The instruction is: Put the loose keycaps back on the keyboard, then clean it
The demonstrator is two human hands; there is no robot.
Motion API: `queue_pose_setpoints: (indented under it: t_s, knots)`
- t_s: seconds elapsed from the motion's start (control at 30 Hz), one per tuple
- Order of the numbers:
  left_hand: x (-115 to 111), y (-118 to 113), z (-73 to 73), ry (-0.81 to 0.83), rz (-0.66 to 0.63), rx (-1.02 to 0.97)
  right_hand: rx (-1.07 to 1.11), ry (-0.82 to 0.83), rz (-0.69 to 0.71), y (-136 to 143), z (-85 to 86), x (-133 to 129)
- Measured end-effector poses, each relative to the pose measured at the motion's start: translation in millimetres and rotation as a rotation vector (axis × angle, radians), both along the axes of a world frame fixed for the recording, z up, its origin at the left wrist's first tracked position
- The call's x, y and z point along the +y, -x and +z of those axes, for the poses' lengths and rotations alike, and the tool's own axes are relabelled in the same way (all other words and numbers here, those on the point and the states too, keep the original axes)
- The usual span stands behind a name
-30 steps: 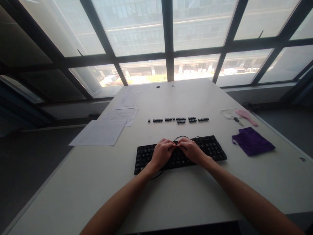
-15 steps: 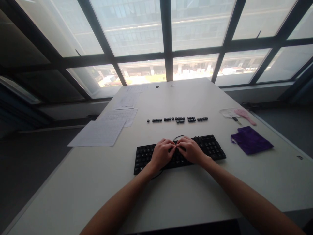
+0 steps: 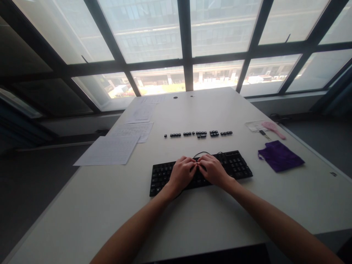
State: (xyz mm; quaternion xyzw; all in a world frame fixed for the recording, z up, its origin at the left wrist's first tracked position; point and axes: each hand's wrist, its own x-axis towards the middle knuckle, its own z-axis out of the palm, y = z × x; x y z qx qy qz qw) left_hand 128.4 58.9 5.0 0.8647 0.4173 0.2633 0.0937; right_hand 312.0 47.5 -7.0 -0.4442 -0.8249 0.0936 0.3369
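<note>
A black keyboard [image 3: 162, 178] lies slightly slanted on the white table [image 3: 176, 216]. Over its middle, my left hand [image 3: 183, 171] and my right hand [image 3: 211, 168] meet at the fingertips, both closed in a pinch. Whatever is between the fingers is hidden or too small to make out. Behind the keyboard, loose black keycaps [image 3: 201, 132] lie in a broken row. A thin black cable [image 3: 202, 152] curves out behind the hands.
White paper sheets [image 3: 106, 149] lie along the left side. On the right are a purple cloth pouch [image 3: 280, 156], a pink brush-like object [image 3: 273, 129], a small dark item [image 3: 263, 133] and a clear bag [image 3: 253, 125]. Windows rise beyond the far edge.
The view has shifted slightly, so things sit a little further left. Both hands keep nearly the same pinched pose over the keyboard.
</note>
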Motion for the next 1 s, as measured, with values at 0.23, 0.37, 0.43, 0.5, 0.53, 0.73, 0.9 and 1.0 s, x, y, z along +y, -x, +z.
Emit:
queue_pose_setpoints:
  t_s: [0.23,0.37,0.43,0.5,0.53,0.73,0.9,1.0]
  knots:
    - [-0.2,0.0,-3.3,-0.012,0.006,0.013,0.003,0.002,-0.033,0.5,3.9,-2.3]
    - [-0.1,0.3,-3.7,-0.013,0.007,0.018,-0.013,0.006,-0.044,-0.1,3.0,-2.8]
    - [-0.3,0.3,-4.0,-0.015,0.006,0.028,-0.021,0.007,-0.050,-0.5,1.0,-2.5]
    - [-0.5,0.2,-4.5,-0.019,0.004,0.045,-0.026,0.012,-0.055,-0.9,-1.4,-1.9]
    - [-0.7,0.2,-4.8,-0.019,0.002,0.052,-0.027,0.014,-0.058,-1.1,-2.6,-1.5]
    - [-2.2,0.3,-6.9,-0.022,0.011,0.061,-0.029,0.021,-0.065,-1.8,-4.5,-0.7]
    - [-3.5,0.1,-5.6,-0.022,0.017,0.070,0.003,0.038,-0.063,-3.0,-4.2,-0.4]
    - [-4.0,-0.4,-4.0,-0.018,0.026,0.068,0.056,0.044,-0.054,-4.9,-4.7,0.2]
